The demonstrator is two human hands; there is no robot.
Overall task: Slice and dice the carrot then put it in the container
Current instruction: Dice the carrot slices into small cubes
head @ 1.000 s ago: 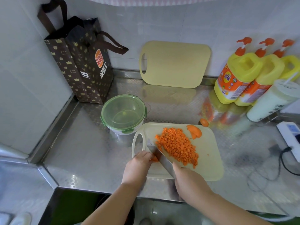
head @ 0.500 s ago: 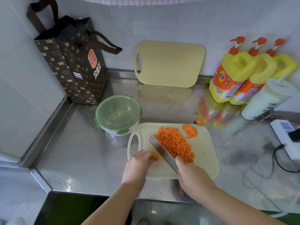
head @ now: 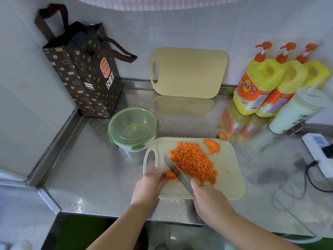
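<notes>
Against left fingers [head: 157,171] — carrot piece [head: 169,175], beside knife [head: 178,175].

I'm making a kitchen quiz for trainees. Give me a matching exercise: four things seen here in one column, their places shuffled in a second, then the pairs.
1. knife
2. lidded container
3. spare cutting board
4. carrot piece

A. leaning against the back wall
B. held by the left hand
C. on the counter, next to the paper bag
D. gripped in the right hand

Pairs: 1-D, 2-C, 3-A, 4-B.
</notes>
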